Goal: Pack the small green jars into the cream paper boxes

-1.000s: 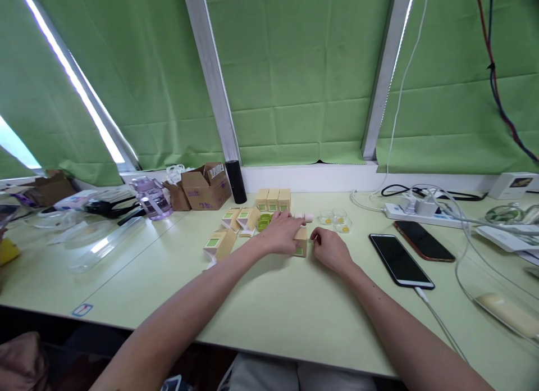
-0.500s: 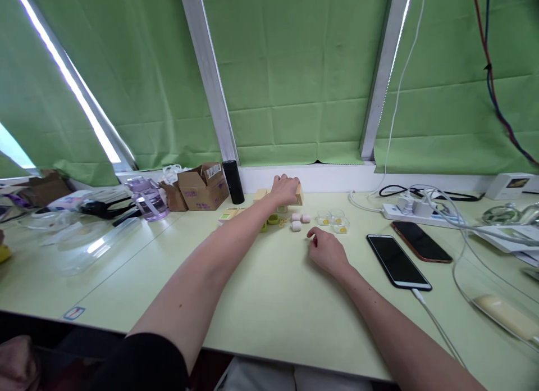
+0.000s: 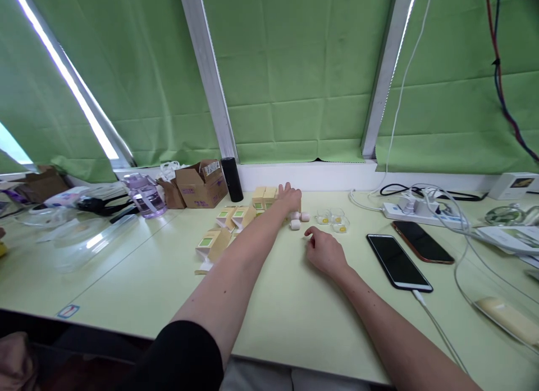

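Note:
My left hand (image 3: 289, 199) is at the back of the table, fingers apart, over the right end of a row of small cream cardboard boxes (image 3: 258, 198). It partly hides that end of the row. My left forearm passes over more small boxes with green labels; one (image 3: 213, 242) lies tilted with its flap open. Several small white-pink cylinders (image 3: 295, 224) lie just in front of my left hand. Beside them are small clear plastic cups (image 3: 340, 224) with something yellow inside. My right hand (image 3: 325, 249) rests on the table, loosely curled and empty, with a gap between thumb and index finger.
Two phones (image 3: 399, 262) lie to the right, one on a charging cable. A power strip (image 3: 421, 211) with plugs and cables sits behind them. At the back left are a black cylinder (image 3: 232, 180), a brown carton (image 3: 201, 183) and a purple water bottle (image 3: 145, 195).
My left hand has lowered slightly and its fingers have spread. The left forearm has swung right, uncovering the small boxes on the left. My right hand has barely moved.

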